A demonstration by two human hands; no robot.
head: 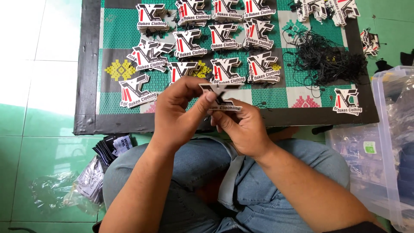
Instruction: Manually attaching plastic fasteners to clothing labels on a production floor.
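My left hand (179,114) and my right hand (241,127) meet above my knees and together hold one die-cut cardboard tag (220,96), black, white and red. The left thumb and fingers pinch its upper edge; the right fingers grip its lower part. A thin black string seems to run through the tag between the fingers. Beyond the hands, several stacks of the same tags (224,36) lie in rows on a green patterned mat (116,34) with a black border.
A tangle of black strings (325,58) lies on the mat's right side, with a single tag (347,102) near its corner. A clear plastic box (388,142) stands at right. Clear bags and small dark labels (97,172) lie on the green tiled floor at left.
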